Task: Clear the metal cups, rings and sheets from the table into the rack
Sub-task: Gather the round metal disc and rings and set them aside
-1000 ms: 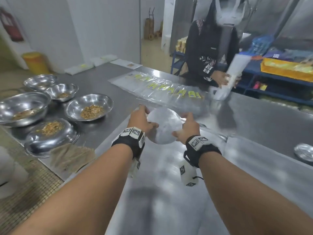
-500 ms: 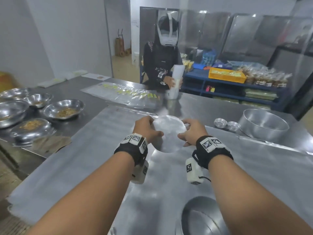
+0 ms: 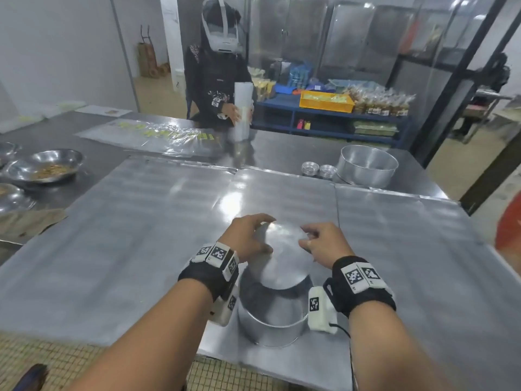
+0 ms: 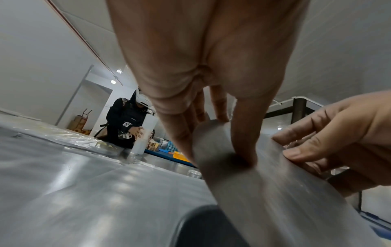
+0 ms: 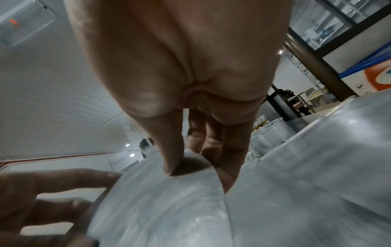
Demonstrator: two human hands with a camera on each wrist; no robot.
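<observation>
A round, thin metal disc (image 3: 284,258) is held tilted between both hands, its near edge dipping into an open metal ring (image 3: 270,323) that stands at the table's near edge. My left hand (image 3: 260,235) pinches the disc's left rim, thumb on top (image 4: 243,142) and fingers beneath. My right hand (image 3: 307,237) pinches the right rim (image 5: 175,157) the same way. Large flat metal sheets (image 3: 158,221) cover the table under the hands. Two small metal cups (image 3: 310,168) sit at the far right beside a bigger metal ring (image 3: 366,166).
Steel bowls (image 3: 45,167) with brown crumbs stand at the left. Clear plastic bags (image 3: 158,134) lie along the far side, where another person (image 3: 217,80) handles a white roll. Blue shelves (image 3: 324,119) with packets stand behind. The tiled floor shows below the near edge.
Both hands have brought the disc back toward me and lowered it onto the near ring. The view has swung right, bringing the cups and the far ring into sight.
</observation>
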